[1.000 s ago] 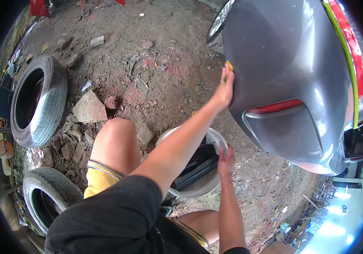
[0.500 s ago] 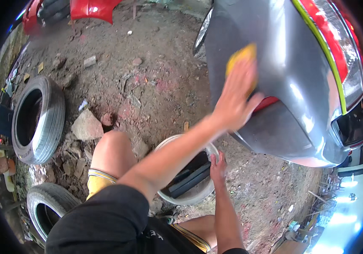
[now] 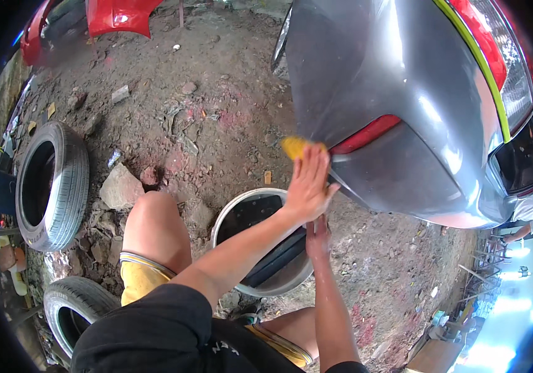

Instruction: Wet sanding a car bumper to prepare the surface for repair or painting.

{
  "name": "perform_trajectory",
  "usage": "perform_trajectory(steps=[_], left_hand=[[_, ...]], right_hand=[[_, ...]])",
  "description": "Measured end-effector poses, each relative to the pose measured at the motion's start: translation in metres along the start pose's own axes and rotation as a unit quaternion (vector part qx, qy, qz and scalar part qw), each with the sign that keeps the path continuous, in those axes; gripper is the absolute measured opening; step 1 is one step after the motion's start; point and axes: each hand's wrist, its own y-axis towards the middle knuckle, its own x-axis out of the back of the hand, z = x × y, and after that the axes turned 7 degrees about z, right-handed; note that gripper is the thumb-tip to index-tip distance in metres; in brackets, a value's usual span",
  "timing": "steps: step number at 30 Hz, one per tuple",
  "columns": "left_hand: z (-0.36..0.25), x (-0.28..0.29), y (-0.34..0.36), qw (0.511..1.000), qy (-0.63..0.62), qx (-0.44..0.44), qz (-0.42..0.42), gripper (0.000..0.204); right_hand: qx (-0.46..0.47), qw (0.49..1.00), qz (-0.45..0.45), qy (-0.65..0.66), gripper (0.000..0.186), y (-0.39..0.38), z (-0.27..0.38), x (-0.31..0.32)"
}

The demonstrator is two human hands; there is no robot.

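My left hand (image 3: 310,186), fingers straight and together, holds a yellow pad (image 3: 292,147) at the lower corner of a dark grey car bumper (image 3: 391,68), beside its red reflector (image 3: 364,135). Motion slightly blurs the pad. My right hand (image 3: 317,239) is just below, on the right rim of a pale bucket (image 3: 223,217), its fingertips partly behind my left hand. Dark blocks (image 3: 273,255) lie in the bucket, partly hidden by my left forearm.
Two tyres (image 3: 77,186) (image 3: 86,293) lie at my left near rocks (image 3: 120,188). A red body panel (image 3: 117,15) stands at the top left. A person in a pale shirt (image 3: 528,211) is behind the car at right, near stacked metal frames (image 3: 478,273).
My left hand with the pad first swept up onto the bumper panel, then came down and left to its lower corner. The person at right has come into view.
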Motion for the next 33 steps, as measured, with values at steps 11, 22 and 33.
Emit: perform_trajectory(steps=[11,22,33], left_hand=[[-0.011,0.004,0.033,0.996,-0.038,-0.015,-0.082,0.086],[-0.082,0.109,0.151,0.979,0.031,-0.185,-0.085,0.078],[-0.134,0.181,0.237,0.886,0.274,-0.362,0.092,0.056]], right_hand=[[0.020,1.000,0.004,0.002,0.045,0.005,-0.003,-0.004],[-0.025,0.999,-0.040,0.005,0.044,-0.009,-0.013,-0.007],[-0.053,0.998,-0.024,0.025,0.044,-0.008,-0.003,0.007]])
